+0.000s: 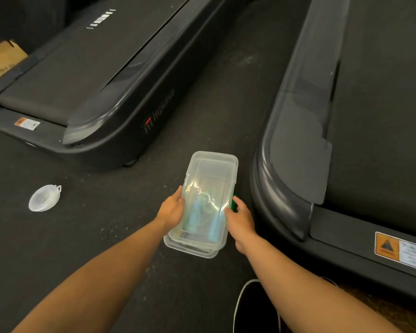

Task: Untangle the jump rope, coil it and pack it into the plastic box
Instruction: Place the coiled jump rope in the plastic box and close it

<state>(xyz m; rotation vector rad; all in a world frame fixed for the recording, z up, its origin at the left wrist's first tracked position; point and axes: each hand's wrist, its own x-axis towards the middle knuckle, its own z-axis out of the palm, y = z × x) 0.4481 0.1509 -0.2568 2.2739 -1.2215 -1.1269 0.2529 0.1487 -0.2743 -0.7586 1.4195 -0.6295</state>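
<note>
On the dark floor [58, 248] between two black treadmills, I see a clear plastic box [210, 169] lying lengthwise, its far end pointing away from me. A clear lid [205, 205] sits on top of it, slightly askew, so the box's near rim shows beneath the lid's edge. Through the plastic I can make out the jump rope [205, 200] packed inside: pale coils in the middle and two blue handles lying along the near half.

My left hand [172, 210] holds the lid's left long edge, its fingers [179, 192] curled onto that edge. My right hand [240, 221] grips the right long edge, with the thumb lying on top of the lid and the fingers wrapped down the side. Something small and green [234, 201] shows just beside the right fingers, against the box's side; I cannot tell what it is.

Well apart to the left, a small round clear container [44, 198] lies on the floor. One treadmill [94, 75] stands to the left, the other treadmill [358, 116] just beside the box's right side.
</note>
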